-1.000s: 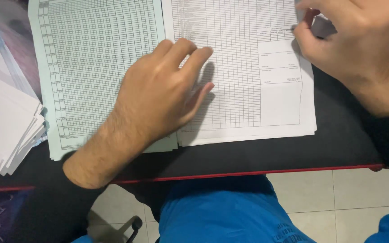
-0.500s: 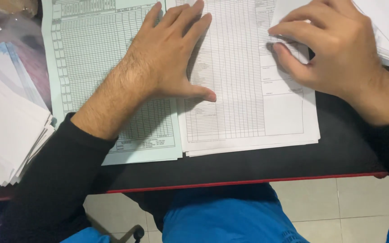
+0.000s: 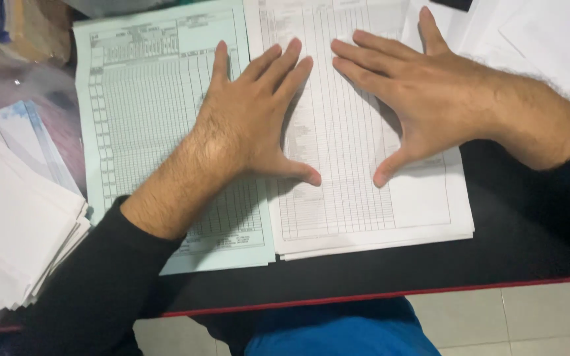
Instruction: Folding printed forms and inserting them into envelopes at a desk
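Fingers [image 3: 278, 62] are spread flat on both hands, gripping nothing. The left hand [image 3: 249, 125] presses across the seam where the pale green form [image 3: 146, 118] meets the white form stack [image 3: 351, 198]; the right hand [image 3: 423, 99] lies flat on the white stack. Both piles look squared up side by side on the black table [image 3: 509, 244]. A loose stack of white sheets [image 3: 14, 217] sits untouched at the left.
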